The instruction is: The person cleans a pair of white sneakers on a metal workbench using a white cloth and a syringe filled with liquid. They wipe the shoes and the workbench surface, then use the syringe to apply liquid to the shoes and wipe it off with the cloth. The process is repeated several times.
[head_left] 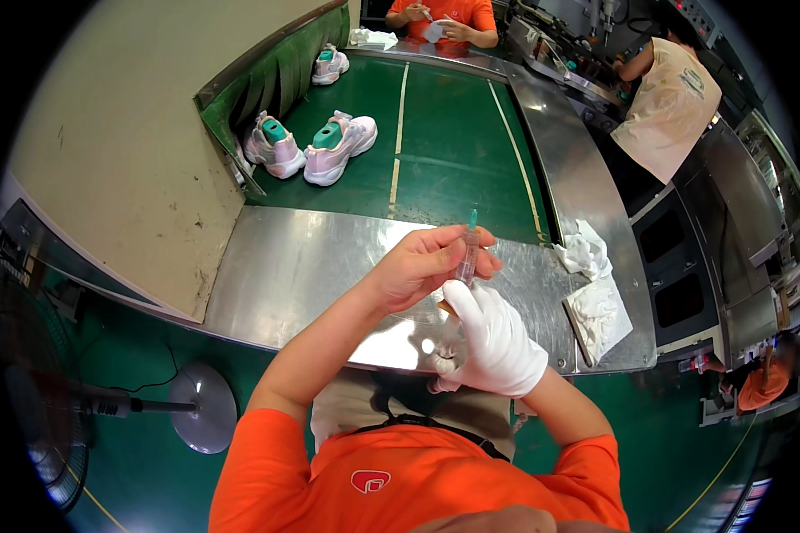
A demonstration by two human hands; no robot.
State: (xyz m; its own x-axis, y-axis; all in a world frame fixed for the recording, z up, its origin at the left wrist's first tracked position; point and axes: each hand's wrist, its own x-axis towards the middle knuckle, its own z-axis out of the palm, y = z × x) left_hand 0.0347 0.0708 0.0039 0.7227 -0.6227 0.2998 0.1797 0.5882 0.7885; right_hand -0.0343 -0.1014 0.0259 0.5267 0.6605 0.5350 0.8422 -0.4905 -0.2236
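In my bare left hand (415, 266) is a small clear syringe (468, 259), held upright between the fingers and thumb with its green tip pointing away from me. My right hand (500, 345), in a white glove, is closed at the syringe's near end, its thumb against the barrel's base. The plunger is mostly hidden by the glove. Both hands are above the near part of a shiny metal table (276, 266). Beyond them, on the left side of a green conveyor belt (444, 133), several pale pink and white sneakers (341, 149) stand with green inserts inside.
Crumpled white cloths (585, 250) and a white pad (598, 320) lie at the table's right side. Green flaps (240, 98) hang along the belt's left edge. A fan base (203, 407) stands at lower left. Co-workers (444, 19) are at the far end and right.
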